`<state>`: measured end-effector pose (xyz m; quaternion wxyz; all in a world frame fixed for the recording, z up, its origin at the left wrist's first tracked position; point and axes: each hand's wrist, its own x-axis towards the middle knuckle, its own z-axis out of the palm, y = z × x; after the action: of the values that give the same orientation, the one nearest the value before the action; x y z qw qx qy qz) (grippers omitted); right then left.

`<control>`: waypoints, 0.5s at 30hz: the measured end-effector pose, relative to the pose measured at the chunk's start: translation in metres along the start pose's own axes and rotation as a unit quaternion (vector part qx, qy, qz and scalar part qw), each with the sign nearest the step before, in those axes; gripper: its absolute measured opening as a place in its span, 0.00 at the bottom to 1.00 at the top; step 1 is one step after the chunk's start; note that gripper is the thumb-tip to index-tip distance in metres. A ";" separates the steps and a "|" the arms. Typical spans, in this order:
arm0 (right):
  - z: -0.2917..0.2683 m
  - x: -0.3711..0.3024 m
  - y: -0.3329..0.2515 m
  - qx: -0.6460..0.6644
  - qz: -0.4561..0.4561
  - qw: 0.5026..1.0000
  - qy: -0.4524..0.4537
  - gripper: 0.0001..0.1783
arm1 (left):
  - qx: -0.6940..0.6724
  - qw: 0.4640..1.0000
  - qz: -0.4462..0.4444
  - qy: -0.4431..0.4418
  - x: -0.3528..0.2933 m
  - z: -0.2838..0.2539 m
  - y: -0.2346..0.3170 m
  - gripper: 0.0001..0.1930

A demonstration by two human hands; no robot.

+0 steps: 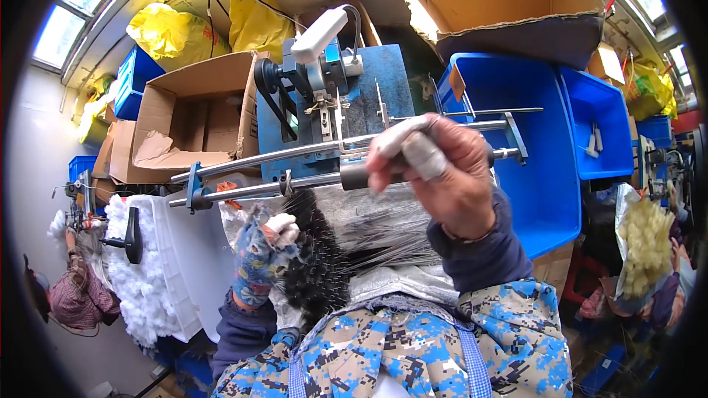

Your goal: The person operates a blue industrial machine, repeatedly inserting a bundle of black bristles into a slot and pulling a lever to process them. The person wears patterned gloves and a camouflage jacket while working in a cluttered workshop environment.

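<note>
Brushes [313, 262], apparently finished, are heaped at seven o'clock; wires [398, 234] seem left unworked at five; any hold by left hand [264, 247] or right hand [442, 169] cannot be told.

The apron [398, 346] catches my eye first: pixelled camouflage in blue, grey, tan and black, with blue-and-white checked straps [473, 361]. The sleeves [478, 247] are dark navy. The left hand [267, 252] wears a blue glove [253, 285] with a multicoloured print; the right hand [461, 184] has off-white wraps [425, 156]. I see black bristles [311, 250], silver rods [258, 163], a worn blue machine plate [391, 77], bright blue bins [542, 210], yellow bags [254, 4], brown cardboard boxes [156, 119] and white fluff [136, 280].
</note>
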<state>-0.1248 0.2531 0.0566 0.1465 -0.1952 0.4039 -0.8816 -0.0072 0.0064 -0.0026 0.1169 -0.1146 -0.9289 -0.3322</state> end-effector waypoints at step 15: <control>-0.071 0.097 0.094 -0.842 -0.025 0.532 -0.088 0.07 | 0.146 0.974 -0.135 -0.107 -0.052 0.015 -0.087 0.22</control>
<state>-0.2340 0.2000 -0.0367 -0.0725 -0.3148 0.9394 -0.1150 0.0145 -0.0560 -0.0807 -0.0136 -0.0044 -0.9814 -0.1917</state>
